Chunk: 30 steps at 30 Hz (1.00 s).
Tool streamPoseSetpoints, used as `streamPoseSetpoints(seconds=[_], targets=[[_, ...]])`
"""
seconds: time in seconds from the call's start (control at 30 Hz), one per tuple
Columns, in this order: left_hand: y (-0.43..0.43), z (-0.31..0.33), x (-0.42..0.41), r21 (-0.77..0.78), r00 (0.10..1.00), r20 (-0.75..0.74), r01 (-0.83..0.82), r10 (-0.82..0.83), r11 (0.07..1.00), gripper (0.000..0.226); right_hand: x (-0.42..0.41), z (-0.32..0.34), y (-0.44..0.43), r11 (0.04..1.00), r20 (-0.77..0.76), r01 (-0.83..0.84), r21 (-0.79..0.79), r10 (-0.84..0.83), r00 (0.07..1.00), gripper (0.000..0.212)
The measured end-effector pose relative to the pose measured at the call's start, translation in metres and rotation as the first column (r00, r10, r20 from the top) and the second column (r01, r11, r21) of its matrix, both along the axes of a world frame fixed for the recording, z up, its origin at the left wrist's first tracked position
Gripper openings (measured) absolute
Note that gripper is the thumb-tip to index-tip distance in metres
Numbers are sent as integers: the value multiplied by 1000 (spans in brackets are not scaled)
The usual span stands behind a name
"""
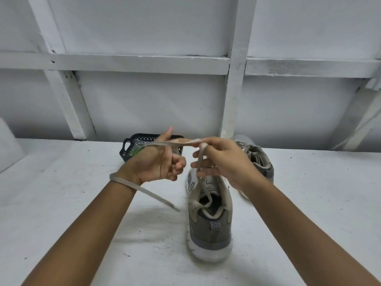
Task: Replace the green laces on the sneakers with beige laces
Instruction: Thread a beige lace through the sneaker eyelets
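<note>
A grey sneaker (210, 219) stands on the white table with its heel toward me. A beige lace (148, 191) rises from its top eyelets. My right hand (222, 162) pinches the lace above the shoe's tongue. The lace runs left across the back of my left hand (156, 162), wraps around my left wrist, and its free end hangs toward the table. My left hand's fingers are curled, with the thumb raised. The second grey sneaker (257, 159) lies behind my right hand, laced in beige. A green lace (136, 150) shows inside the basket.
A dark plastic basket (127, 149) with handles sits at the back of the table, behind my left hand. A white wall with white wooden framing (235, 83) rises right behind the table. A pale object (8, 145) leans at the far left edge.
</note>
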<state>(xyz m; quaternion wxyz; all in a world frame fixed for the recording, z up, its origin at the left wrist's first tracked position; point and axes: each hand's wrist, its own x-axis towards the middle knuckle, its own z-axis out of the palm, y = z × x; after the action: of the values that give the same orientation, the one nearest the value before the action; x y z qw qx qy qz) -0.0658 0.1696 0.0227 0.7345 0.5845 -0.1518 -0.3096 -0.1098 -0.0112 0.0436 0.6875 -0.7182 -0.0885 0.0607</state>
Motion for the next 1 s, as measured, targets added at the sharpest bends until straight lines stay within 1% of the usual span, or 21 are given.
streamPoseSetpoints(seconds=[0.1,0.13,0.17,0.2,0.23,0.27,0.3,0.33,0.37,0.4,0.43,0.47,0.5,0.53,0.6,0.67,0.73,0.8,0.9,0.97,1.0], targets=[[17,9,-3,-166,997,46,-59,67,984,52,11,4,20,988,-87,-35,151,49,995,20],[23,9,-2,-180,993,70,-80,94,980,51,15,2,26,988,-111,-57,144,73,991,21],[28,8,-2,-171,988,93,-102,119,980,50,17,-1,29,994,-112,-88,60,94,989,25],[32,7,-1,-148,983,113,-128,145,981,49,19,-4,29,985,-78,-120,-126,111,991,30],[35,6,-1,-113,977,128,-157,172,981,48,20,-5,28,912,-13,-134,-388,139,990,38],[37,5,0,-58,969,153,-186,193,981,44,20,-5,26,775,45,-131,-618,201,979,45],[37,5,-1,20,957,194,-222,214,975,36,19,-5,25,644,78,-122,-755,272,959,50],[36,4,-1,112,938,256,-268,232,957,23,18,-5,23,572,94,-105,-813,308,947,51],[35,4,-2,202,910,327,-329,253,922,11,18,-5,21,562,123,-73,-824,303,945,50],[33,3,-2,267,876,400,-392,269,880,10,19,-5,21,587,181,-13,-809,269,946,46],[31,3,-1,293,847,450,-438,281,850,13,20,-5,20,627,247,62,-777,211,946,37],[28,3,-1,287,825,484,-464,291,838,14,22,-6,21,670,280,112,-734,147,949,28],[24,3,-2,269,806,510,-481,300,834,14,23,-5,22,723,264,116,-681,94,960,29],[19,4,-2,243,789,531,-493,311,836,15,24,-5,24,786,189,80,-614,48,981,39],[6,4,-3,196,761,556,-510,334,838,18,26,-6,27,917,-70,-46,-396,20,997,52],[-7,2,-4,182,737,589,-520,331,834,23,29,-11,29,988,-277,-76,-135,36,960,49],[-15,-2,-2,164,726,604,-518,330,840,29,35,-15,27,997,-414,-25,67,51,909,40],[-19,-7,0,158,728,602,-511,328,845,36,40,-16,22,984,-490,46,172,45,870,32],[-23,-12,2,190,746,603,-478,282,858,39,47,-14,15,960,-510,121,251,25,860,26],[-22,-13,-1,236,810,541,-406,228,883,36,55,-10,8,931,-493,179,317,0,870,27],[-20,-13,-2,266,854,491,-334,171,904,32,60,-7,3,905,-484,221,364,-19,875,28]])
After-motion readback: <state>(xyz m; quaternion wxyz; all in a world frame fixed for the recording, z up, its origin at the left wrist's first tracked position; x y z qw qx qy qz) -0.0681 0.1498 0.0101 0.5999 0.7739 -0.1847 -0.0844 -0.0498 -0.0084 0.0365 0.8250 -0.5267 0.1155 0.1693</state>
